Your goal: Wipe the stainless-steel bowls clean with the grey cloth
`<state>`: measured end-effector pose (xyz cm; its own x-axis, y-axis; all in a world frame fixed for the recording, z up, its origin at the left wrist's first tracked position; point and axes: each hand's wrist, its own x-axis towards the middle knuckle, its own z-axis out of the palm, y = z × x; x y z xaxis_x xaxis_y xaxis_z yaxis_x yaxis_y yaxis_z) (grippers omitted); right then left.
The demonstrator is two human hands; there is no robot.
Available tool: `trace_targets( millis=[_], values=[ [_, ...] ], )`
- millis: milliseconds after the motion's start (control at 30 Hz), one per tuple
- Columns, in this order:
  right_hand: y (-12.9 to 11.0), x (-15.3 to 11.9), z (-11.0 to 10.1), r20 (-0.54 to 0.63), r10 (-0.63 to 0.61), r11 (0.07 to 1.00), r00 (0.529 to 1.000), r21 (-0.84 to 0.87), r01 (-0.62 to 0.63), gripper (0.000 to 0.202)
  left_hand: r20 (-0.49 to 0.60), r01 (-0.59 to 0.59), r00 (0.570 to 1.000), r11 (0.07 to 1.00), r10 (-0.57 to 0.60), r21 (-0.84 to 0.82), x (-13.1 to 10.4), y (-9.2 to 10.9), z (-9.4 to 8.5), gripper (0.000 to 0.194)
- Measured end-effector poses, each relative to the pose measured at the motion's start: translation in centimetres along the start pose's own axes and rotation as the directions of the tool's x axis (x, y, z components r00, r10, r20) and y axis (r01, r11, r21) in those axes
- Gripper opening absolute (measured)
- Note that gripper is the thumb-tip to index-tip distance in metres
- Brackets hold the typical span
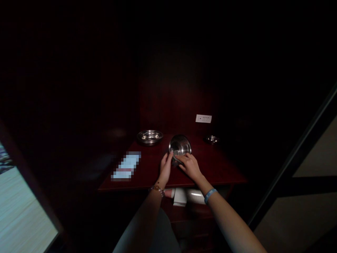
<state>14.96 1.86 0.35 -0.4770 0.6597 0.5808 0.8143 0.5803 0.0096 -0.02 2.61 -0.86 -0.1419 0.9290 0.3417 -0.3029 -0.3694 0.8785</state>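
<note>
A shiny metal bowl [181, 143] is tilted up on its side above the dark red tabletop [150, 175], its opening facing me. My left hand [165, 168] grips the near left part of its rim, thumb along the edge. From the right, my right hand [191, 166] is closed at the lower rim, its fingers bent over the edge toward the left thumb. Something small and dark shows between the fingertips, too dim to make out. The bowl's underside is hidden.
Shallow metal dishes [150, 137], apparently stacked, stand at the back left. A small metal dish [211, 140] sits at the back right, below a white wall socket [203, 118]. A blurred pale sheet [126, 166] lies left. Under the tabletop are a white box-like object [180, 196] and a pale roll [195, 196].
</note>
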Motion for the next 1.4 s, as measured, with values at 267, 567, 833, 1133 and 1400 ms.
trace_targets(
  millis=[267, 567, 833, 1133, 1400],
  values=[
    [0.1, 0.0, 0.0, 0.023, -0.031, 0.999, 0.999, -0.037, 0.032, 0.054, -0.134, -0.015, 0.991, 0.995, 0.002, -0.097, 0.6, -0.5, -0.4, 0.059],
    [0.1, 0.0, 0.0, 0.009, -0.039, 0.997, 0.999, -0.068, 0.039, 0.048, -0.013, -0.039, 0.999, 0.999, 0.039, 0.005, 0.2, -0.9, -0.1, 0.056],
    [0.5, 0.0, 0.5, -0.072, 0.049, 0.998, 0.996, 0.034, -0.047, 0.054, 0.207, -0.093, 0.975, 0.995, 0.083, 0.040, 0.8, -2.6, 0.5, 0.057],
    [0.2, 0.1, 0.5, -0.016, -0.050, 0.982, 0.999, 0.184, 0.052, 0.051, 0.001, 0.021, 1.000, 1.000, -0.021, -0.003, 0.9, -1.8, -0.7, 0.061],
    [-0.8, -0.1, -0.4, -0.008, -0.007, 1.000, 1.000, 0.027, 0.007, 0.028, -0.129, 0.031, 0.991, 0.999, -0.033, -0.019, 1.1, -1.5, -0.5, 0.068]
  ],
)
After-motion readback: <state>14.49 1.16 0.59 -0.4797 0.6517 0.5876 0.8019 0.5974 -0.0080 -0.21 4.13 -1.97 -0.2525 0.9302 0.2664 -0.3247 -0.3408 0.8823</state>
